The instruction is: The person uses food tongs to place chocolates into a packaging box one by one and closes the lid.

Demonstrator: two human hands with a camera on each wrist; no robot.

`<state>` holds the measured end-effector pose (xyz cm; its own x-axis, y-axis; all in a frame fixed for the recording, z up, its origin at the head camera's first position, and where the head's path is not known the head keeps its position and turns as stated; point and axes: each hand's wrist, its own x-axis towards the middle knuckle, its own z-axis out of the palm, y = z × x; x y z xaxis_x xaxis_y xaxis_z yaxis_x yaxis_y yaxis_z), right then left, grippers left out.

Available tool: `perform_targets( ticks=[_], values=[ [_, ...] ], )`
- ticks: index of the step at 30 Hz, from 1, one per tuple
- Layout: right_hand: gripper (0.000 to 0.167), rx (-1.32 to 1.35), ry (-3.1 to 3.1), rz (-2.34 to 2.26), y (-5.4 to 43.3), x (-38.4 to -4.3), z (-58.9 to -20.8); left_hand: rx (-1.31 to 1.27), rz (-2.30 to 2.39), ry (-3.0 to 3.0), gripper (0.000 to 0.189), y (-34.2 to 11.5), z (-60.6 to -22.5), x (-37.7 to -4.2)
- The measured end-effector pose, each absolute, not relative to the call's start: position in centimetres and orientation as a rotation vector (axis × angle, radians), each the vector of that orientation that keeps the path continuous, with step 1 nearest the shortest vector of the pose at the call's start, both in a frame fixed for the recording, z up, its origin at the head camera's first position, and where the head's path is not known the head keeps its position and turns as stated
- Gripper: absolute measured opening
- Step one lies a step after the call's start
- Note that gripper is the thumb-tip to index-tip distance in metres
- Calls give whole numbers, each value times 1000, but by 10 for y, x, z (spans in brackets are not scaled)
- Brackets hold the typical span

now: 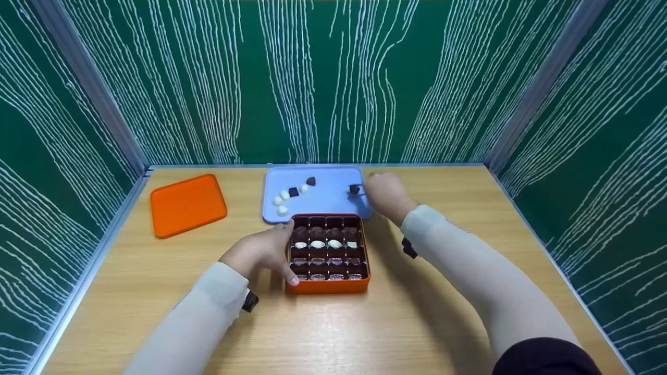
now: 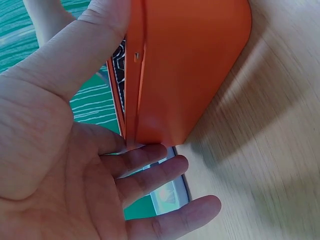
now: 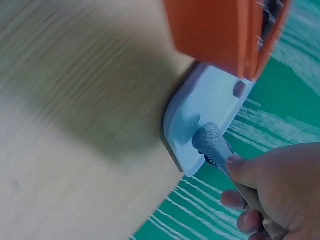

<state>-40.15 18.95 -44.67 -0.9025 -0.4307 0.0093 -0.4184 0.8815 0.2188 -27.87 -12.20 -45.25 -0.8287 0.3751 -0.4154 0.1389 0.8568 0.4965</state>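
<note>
My right hand [image 1: 388, 195] grips grey tongs [image 3: 212, 142] with perforated, spoon-like ends, over the right end of the blue tray [image 1: 333, 172]. A dark chocolate [image 1: 354, 189] appears between the tong tips. My left hand [image 1: 263, 250] rests against the left side of the orange box [image 1: 328, 287], its thumb at the near corner and the fingers fairly straight. Inside the box's divided compartments sit a row of dark chocolates [image 1: 318, 233] and a row of white chocolates [image 1: 334, 244]. White chocolates [image 1: 282, 210] and dark chocolates [image 1: 311, 181] lie loose on the tray's left half.
An orange lid-like tray [image 1: 188, 205] lies on the wooden table [image 1: 250, 338] at the back left. Green panels with white streaks [image 1: 323, 83] rise behind and at both sides. The box's far edge overlaps the blue tray's near edge in the head view.
</note>
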Motion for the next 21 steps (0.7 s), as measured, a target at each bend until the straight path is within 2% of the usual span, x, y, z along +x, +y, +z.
perform_targets(
  ticks=[3, 6, 11, 17, 21],
  values=[
    [10, 788, -2941, -453, 182, -390, -441, 373, 611, 2516, 162, -123, -453, -279],
    [15, 787, -3018, -215, 180, -385, -434, 373, 605, 2515, 161, -123, -454, -280],
    [19, 530, -3192, 321, 194, -397, -425, 368, 602, 2516, 162, -124, -456, -281],
    [42, 252, -3364, 568, 217, -415, -434, 356, 620, 2510, 163, -124, -456, -281],
    [40, 191, -3354, 762, 223, -418, -447, 356, 628, 2512, 162, -122, -455, -280]
  ],
)
